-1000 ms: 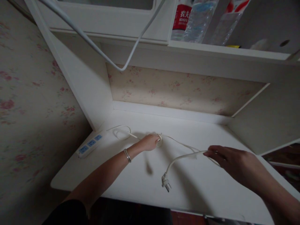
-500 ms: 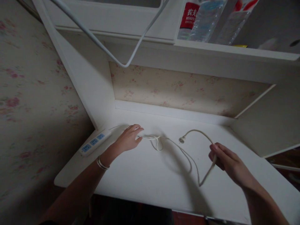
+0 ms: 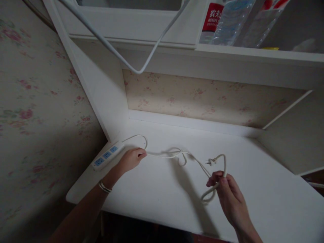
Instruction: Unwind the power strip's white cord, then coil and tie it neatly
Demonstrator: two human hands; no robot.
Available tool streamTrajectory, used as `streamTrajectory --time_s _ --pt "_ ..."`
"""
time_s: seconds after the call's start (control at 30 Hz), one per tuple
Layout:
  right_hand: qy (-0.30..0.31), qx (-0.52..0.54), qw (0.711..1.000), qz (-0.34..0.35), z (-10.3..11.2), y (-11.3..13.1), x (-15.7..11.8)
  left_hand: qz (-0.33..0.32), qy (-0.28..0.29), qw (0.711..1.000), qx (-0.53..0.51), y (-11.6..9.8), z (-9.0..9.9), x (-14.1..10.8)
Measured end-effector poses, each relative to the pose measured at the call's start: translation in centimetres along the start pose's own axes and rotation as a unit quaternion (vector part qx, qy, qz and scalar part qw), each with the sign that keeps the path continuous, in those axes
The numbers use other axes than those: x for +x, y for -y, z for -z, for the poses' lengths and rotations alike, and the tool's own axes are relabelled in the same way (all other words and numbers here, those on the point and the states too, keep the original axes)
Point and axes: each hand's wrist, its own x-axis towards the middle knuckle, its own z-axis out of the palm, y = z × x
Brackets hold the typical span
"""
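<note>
A white power strip (image 3: pixel 106 156) with blue socket faces lies on the left of the desk. Its white power cord (image 3: pixel 164 156) runs right across the desktop, with a loose tangle near the middle. My left hand (image 3: pixel 132 160) is closed in a pinch on the cord, just right of the strip. Toward the right, my right hand (image 3: pixel 229 192) grips the thicker looped end of the cord between thumb and fingers. The plug (image 3: pixel 210 162) sticks out to the left above that hand, its prongs pointing left.
The white desktop (image 3: pixel 157 189) is bounded by a side panel (image 3: pixel 101 77) at left and a low back ledge. A grey-white cable (image 3: pixel 139 71) hangs down overhead. Plastic bottles (image 3: pixel 231 23) stand on the shelf at upper right. Floral wallpaper (image 3: pixel 45 111) covers the left wall.
My left hand has gone from open to pinching the cord, a little lower and to the left. My right hand has moved left and down, gathering the cord, and the plug has turned.
</note>
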Motion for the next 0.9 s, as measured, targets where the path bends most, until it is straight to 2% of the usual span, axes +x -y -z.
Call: streamTrajectory --time_s 0.1,0.2,0.3,0.4,0.53,0.67,0.77,0.83,0.9 --pt "0.022 0.027 0.999 -0.015 -1.6 -0.3 -0.2 0.025 0.002 0.997 -0.073 -1.9 -2.9 -0.9" --pt "0.021 0.012 1.000 -0.006 -3.2 -0.5 0.1 0.052 0.005 0.987 -0.150 -3.6 -5.9 -1.3" --pt "0.020 -0.062 0.997 0.028 -4.8 -0.4 0.5 0.079 0.022 0.973 -0.216 -5.0 -8.4 -1.3" --pt "0.043 -0.142 0.987 0.065 -6.9 -0.4 0.8 0.104 0.035 0.951 -0.289 -6.0 -10.0 -0.6" --pt "0.101 -0.122 0.986 0.053 -10.4 -1.0 0.8 0.111 0.059 0.935 -0.333 -6.6 -10.9 0.4" --pt "0.163 -0.076 0.982 0.053 -13.3 -2.1 1.2 0.099 0.086 0.871 -0.474 -6.7 -10.8 0.5" --pt "0.183 -0.122 0.969 0.111 -14.7 -2.9 1.8 0.090 0.042 0.830 -0.548 -6.6 -10.8 0.0" --pt "0.163 -0.172 0.961 0.142 -15.3 -3.5 2.2 0.098 -0.003 0.812 -0.575 -6.4 -11.1 -0.3" --pt "0.134 -0.225 0.951 0.163 -15.5 -3.9 2.5 0.113 -0.023 0.795 -0.596 -6.4 -11.3 -0.6"
